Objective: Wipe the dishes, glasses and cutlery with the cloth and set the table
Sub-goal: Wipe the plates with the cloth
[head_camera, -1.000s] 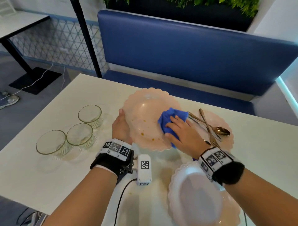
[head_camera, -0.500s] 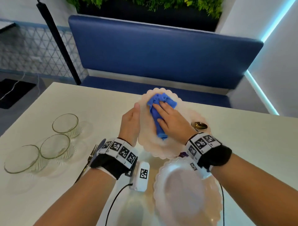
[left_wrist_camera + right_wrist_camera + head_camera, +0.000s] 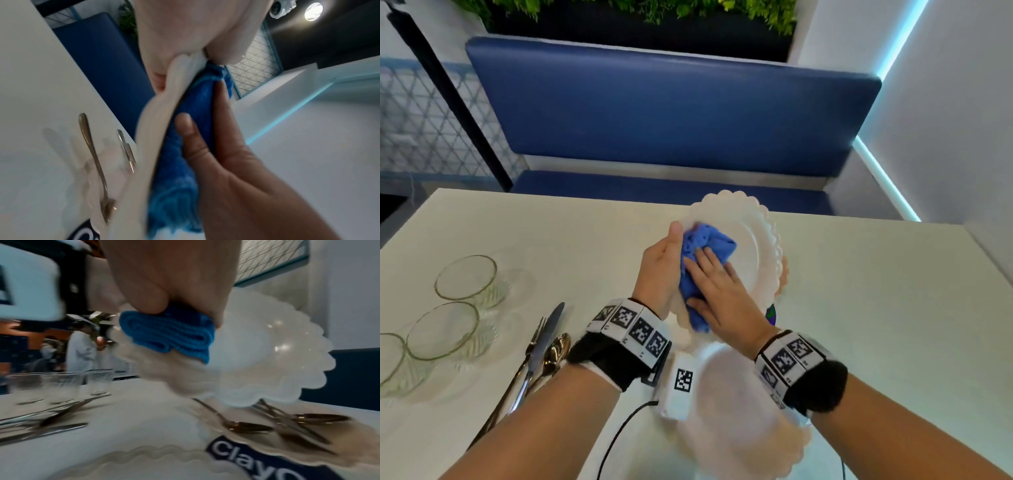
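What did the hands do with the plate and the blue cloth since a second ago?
The right hand slid the blue cloth from the middle of the plate, up to its top, then across to the left rim. The plate got tipped more upright. The left hand kept gripping the plate's edge. The glasses stayed put on the table.

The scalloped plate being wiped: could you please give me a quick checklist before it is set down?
1. Left hand grips scalloped plate rim: ok.
2. Right hand presses blue cloth on plate face: ok.
3. Plate lifted clear of the table: ok.
4. Plate face clean: cannot tell, partly covered.
5. Spot below free: not ok, spoons lie on a plate there.
6. Three glasses well aside: ok.
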Motion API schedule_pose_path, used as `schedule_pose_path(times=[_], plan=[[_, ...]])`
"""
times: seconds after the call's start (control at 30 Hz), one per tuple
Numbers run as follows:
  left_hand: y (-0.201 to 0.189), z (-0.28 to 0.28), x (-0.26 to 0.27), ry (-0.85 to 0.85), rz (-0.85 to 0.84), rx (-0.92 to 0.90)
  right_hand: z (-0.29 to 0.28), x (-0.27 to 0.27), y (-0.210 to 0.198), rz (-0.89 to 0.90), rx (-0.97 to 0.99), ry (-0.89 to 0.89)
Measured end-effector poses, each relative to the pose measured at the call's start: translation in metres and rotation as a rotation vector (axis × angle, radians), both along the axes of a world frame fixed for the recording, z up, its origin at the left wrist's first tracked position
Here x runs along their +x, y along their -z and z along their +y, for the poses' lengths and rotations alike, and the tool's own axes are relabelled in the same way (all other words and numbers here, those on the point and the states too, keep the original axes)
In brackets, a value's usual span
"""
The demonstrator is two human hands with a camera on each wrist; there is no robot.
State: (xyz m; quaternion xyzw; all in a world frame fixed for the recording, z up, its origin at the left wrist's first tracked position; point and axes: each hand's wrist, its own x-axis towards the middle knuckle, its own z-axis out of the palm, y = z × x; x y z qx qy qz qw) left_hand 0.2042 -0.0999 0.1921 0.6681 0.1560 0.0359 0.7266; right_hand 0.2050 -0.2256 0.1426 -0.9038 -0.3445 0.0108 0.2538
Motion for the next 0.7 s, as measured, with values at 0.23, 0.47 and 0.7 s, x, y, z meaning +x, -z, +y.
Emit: schedule_pose_path(times=[0.23,0.47,0.7], plan=[[-0.001,-0.019,-0.019,-0.061,0.068,-0.010,-0.084,0.003,0.015,-0.108,-0.143,0.435],[0.026,-0.034,-0.030,-0.131,0.131,-0.021,-0.072,-0.083,0.028,0.216,0.143,0.045],[0.041,-0.011,-0.053,0.083,0.244,0.251,-0.118,-0.061,-0.041,0.813,1.055,0.303]])
